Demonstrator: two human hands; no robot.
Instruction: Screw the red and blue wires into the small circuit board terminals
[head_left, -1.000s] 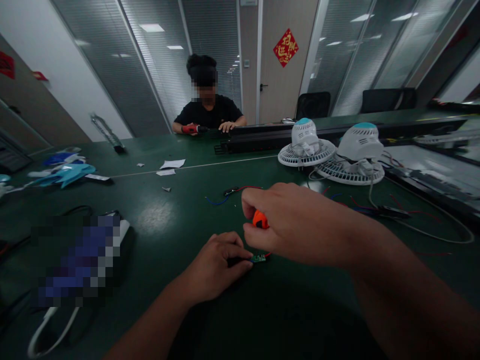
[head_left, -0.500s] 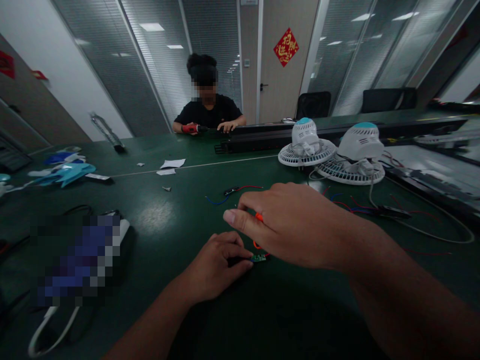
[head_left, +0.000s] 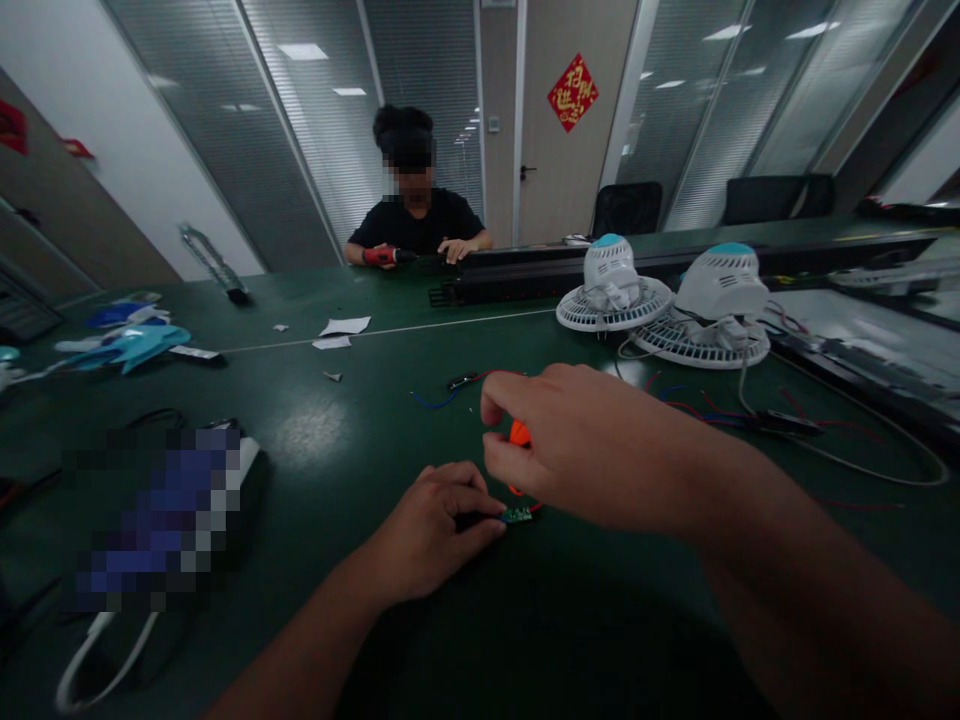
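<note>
While the left hand rests curled on the green desk, its thumb and forefinger pinch the small green circuit board flat against the desk surface. This board lies at the left fingertips, directly below the right hand. That hand is closed around an orange-handled tool, whose tip points down at the board. Only a narrow green edge of the board shows, with a red wire beside it. Two white fans stand well beyond the board.
</note>
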